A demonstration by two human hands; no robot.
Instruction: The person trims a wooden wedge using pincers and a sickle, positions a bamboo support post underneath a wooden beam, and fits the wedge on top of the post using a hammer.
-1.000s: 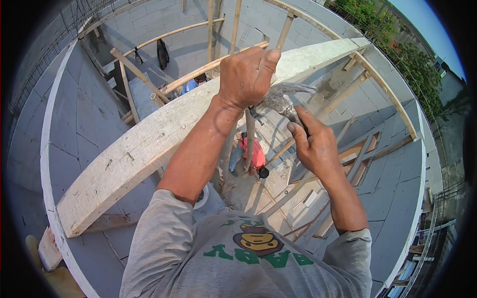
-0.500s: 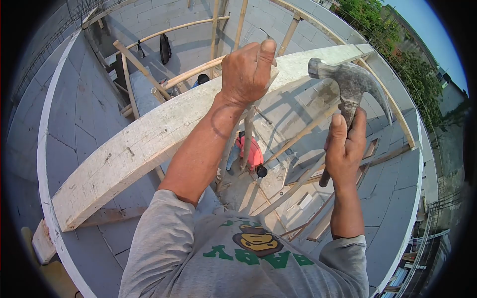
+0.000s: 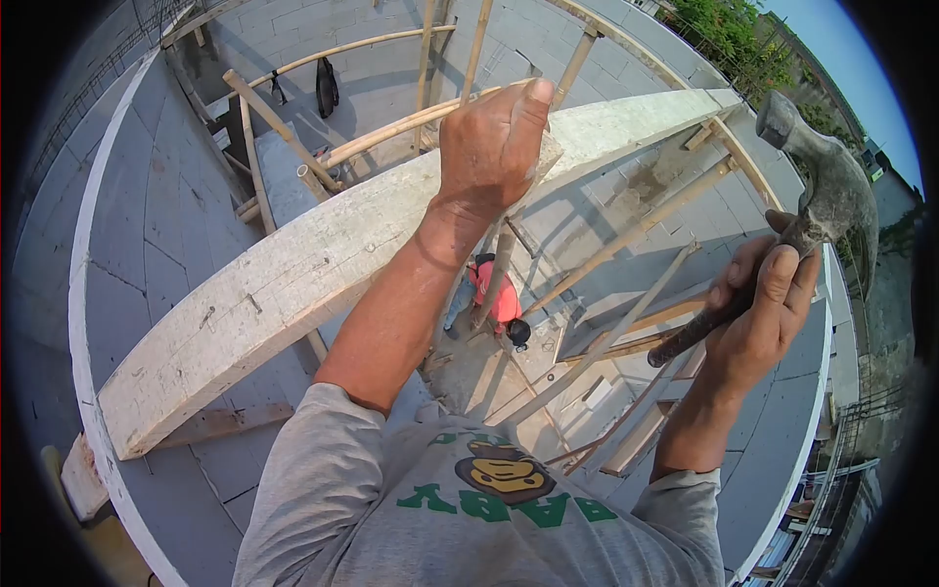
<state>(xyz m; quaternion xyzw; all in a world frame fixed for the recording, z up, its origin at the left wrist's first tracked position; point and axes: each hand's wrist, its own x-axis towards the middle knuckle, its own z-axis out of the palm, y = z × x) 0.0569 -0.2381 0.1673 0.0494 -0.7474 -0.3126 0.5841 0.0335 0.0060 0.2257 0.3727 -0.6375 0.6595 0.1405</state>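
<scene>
My left hand [image 3: 492,147] is closed in a fist over the curved, pale wooden beam [image 3: 293,249], thumb up. It appears to grip a short wooden piece [image 3: 554,155], whose end shows beside the palm; the rest is hidden by the fingers. To the right, my right hand [image 3: 768,308] is wrapped round the handle of a claw hammer [image 3: 827,191]. The hammer head is raised at the upper right, apart from the beam. Several bent nails or staples [image 3: 254,300] stick out of the beam's face.
Below the beam, a person in a red shirt [image 3: 501,293] bends over on the floor. Grey block walls [image 3: 166,225] curve around both sides. Bamboo poles [image 3: 626,240] and a slanting timber [image 3: 597,357] cross the space beneath. Trees [image 3: 719,34] stand beyond the wall.
My right hand has swung the hammer outward to the right, and its head has tilted away from the beam. My left hand has barely shifted, slightly right and down.
</scene>
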